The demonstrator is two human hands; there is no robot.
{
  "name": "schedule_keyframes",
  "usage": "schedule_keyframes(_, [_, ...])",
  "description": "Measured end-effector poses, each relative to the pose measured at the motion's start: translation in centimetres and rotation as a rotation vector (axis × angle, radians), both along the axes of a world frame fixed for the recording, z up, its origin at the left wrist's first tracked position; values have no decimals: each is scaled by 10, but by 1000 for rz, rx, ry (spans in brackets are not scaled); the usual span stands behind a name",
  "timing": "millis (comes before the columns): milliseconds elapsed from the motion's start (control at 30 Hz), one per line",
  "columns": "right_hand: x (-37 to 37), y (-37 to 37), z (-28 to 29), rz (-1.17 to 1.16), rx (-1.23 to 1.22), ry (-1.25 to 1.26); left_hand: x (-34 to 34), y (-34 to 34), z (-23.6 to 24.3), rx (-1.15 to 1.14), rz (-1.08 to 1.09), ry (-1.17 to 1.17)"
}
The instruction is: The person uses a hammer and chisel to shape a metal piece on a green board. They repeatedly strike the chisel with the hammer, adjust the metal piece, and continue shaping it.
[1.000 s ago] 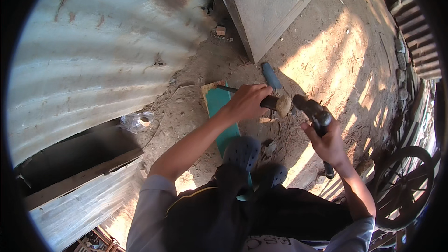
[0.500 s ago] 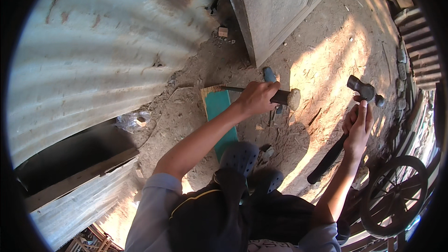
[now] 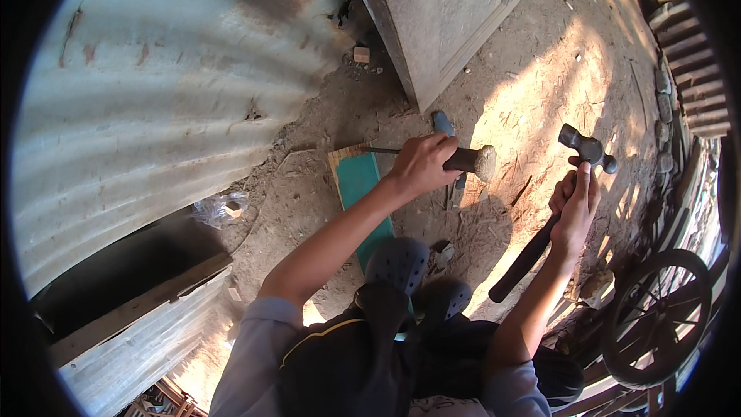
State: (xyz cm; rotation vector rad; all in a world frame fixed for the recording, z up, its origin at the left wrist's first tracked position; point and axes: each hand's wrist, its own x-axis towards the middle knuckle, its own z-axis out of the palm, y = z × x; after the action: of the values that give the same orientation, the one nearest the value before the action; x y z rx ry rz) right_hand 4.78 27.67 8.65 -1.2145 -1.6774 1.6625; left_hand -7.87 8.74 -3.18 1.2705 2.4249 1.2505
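Observation:
My left hand (image 3: pixel 423 164) is wrapped round a chisel (image 3: pixel 464 160), its thin dark shaft pointing left and its frayed, mushroomed butt pointing right. The shaft's tip reaches the far end of a green-painted wooden board (image 3: pixel 357 177), whose raw edge shows; whether they touch I cannot tell. Off to the right, my right hand (image 3: pixel 574 201) grips a ball-peen hammer (image 3: pixel 590 148) close under its head, with the black handle slanting down toward my forearm. Beyond my left hand lies a blue-grey object (image 3: pixel 442 123) on the ground, partly hidden by the hand and chisel.
A grey panelled door (image 3: pixel 455 23) stands beyond my hands. Corrugated metal sheeting (image 3: pixel 170 93) runs along the left. My clog-type shoe (image 3: pixel 397 262) is by the board. At lower right is a spoked wheel (image 3: pixel 657 316) among scrap. A small brick piece (image 3: pixel 361 54) lies near the door.
The hammer and my right hand have shifted a little to the left. My left hand keeps its hold on the chisel, nearly in place. The view has moved slightly.

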Motion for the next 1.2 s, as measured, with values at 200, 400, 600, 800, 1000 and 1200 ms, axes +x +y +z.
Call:
schedule_keyframes(200, [-3, 5, 4, -29, -16, 13, 0, 3, -3, 28, 27, -1])
schedule_keyframes(400, [2, 23, 10, -122, 88, 19, -2, 1, -4, 43, 62, 27])
schedule_keyframes(600, [8, 35, 16, -214, 47, 98, -4, -1, -5, 44, 71, 22])
schedule_keyframes(800, [-2, -33, -25, 145, -123, -108, -6, 3, -17, 19, 89, -15])
schedule_keyframes(1000, [-5, -24, -11, 148, -184, -153, 9, -12, -26, -90, 53, -22])
schedule_keyframes(1200, [6, 24, 16, -96, -34, 5, -2, -11, -22, -101, 60, -40])
